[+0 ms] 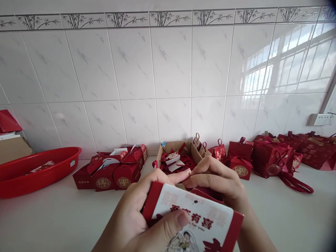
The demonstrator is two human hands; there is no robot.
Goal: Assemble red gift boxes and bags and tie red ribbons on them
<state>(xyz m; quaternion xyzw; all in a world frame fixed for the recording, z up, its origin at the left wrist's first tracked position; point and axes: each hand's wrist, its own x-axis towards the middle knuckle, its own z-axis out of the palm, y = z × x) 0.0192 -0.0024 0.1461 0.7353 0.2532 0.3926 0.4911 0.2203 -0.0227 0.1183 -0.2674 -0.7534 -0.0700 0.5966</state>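
Close to the camera, a red gift box point(235, 227) is tilted up, its lower part cut off by the frame. A white printed card point(220, 214) with a small punched hole, red characters and a line-drawn figure covers the side facing me. My left hand point(138, 217) is closed around the box, the thumb pressing on the card and the fingers behind. At the top rear edge, my right hand point(223, 182) has its fingertips pinched against the left index finger. What lies between those fingertips is too small and hidden to name.
Behind the hands stands a cardboard carton point(194, 154) with red ribbons and cards. Finished-looking red boxes point(105, 180) sit to its left, beside a red plastic basin point(57, 173). Red boxes with handles point(273, 157) line the tiled wall point(173, 63) at right.
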